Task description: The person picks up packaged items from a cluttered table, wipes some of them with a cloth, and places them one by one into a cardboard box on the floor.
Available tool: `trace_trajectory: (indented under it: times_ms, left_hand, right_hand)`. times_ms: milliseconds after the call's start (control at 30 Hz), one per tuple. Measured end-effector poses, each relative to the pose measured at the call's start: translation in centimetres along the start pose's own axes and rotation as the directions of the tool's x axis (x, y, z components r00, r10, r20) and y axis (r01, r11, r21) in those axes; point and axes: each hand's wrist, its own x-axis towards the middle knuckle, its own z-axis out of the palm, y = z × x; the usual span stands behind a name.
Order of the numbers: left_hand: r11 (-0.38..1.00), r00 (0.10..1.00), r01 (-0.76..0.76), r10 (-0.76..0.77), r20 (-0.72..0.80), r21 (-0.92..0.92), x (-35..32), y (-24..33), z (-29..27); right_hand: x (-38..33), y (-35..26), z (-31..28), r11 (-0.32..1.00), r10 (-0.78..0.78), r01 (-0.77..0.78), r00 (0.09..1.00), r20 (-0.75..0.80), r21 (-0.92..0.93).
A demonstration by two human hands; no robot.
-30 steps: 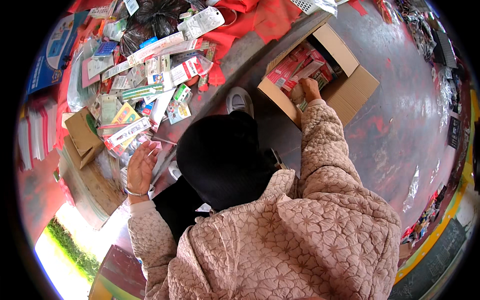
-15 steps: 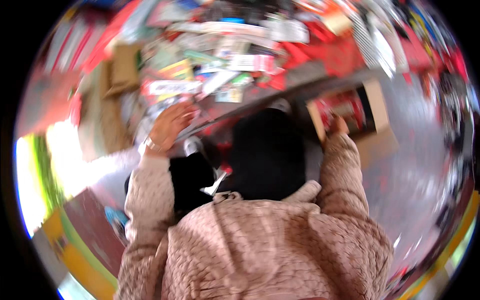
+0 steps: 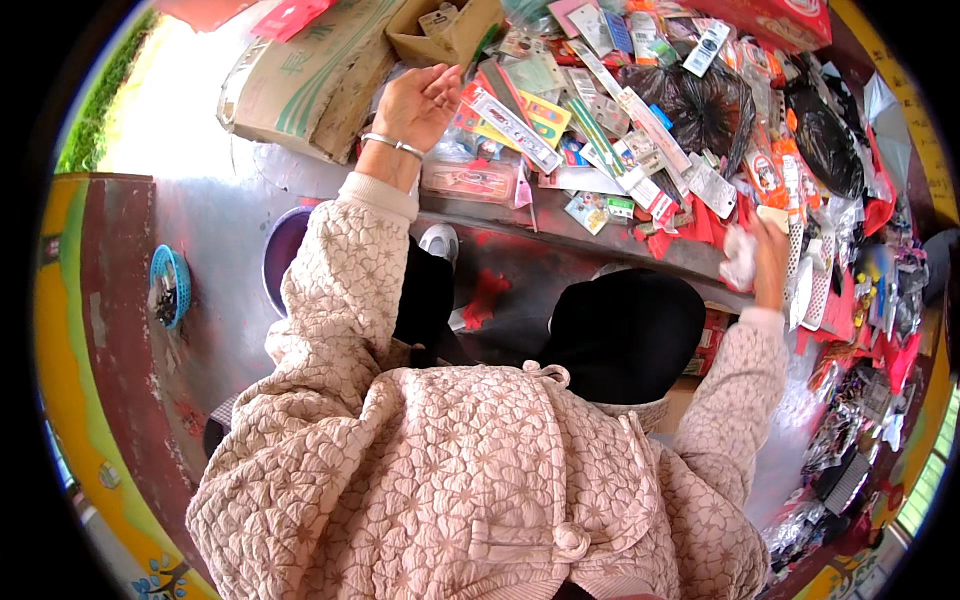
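My left hand [image 3: 415, 108], with a silver bracelet on the wrist, is raised in front of a small open cardboard box [image 3: 447, 30]. Its fingers are apart and slightly curled, with nothing seen in them. My right hand [image 3: 770, 262] is at the right part of the low table's near edge. A white crumpled bundle [image 3: 738, 257], perhaps thin plastic, hangs at its thumb side and seems gripped. Just beyond those fingertips shows a cream-coloured block [image 3: 772, 216]. White perforated plastic baskets [image 3: 796, 246] lie close beside this hand.
Packaged small goods [image 3: 620, 150] cover the table, with black plastic bags [image 3: 700, 100] among them. A large carton [image 3: 310, 80] stands at the far left. A purple basin [image 3: 285, 255] and a blue basket [image 3: 170, 285] sit on the left floor. More goods [image 3: 850, 430] are heaped at right.
My right hand has left the open cardboard box on the floor and come up to the table, where a white bundle shows at it. The view has turned; my left hand stays raised.
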Motion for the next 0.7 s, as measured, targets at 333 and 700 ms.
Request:
trace_trajectory:
  times_ms: [333, 700]
  left_hand:
    - [0.992, 1.000, 0.012, -0.010, 0.017, -0.127, -1.6, 2.7, 1.0]
    - [0.987, 0.993, 0.066, -0.051, 0.104, -0.147, -2.0, 4.4, -0.7]
  right_hand:
    - [1.3, -18.9, 27.2, 0.553, -0.338, 0.642, 0.755, 0.562, -0.531]
    - [2.3, -16.4, 30.4, 0.795, 0.144, 0.125, 0.912, 0.384, -0.594]
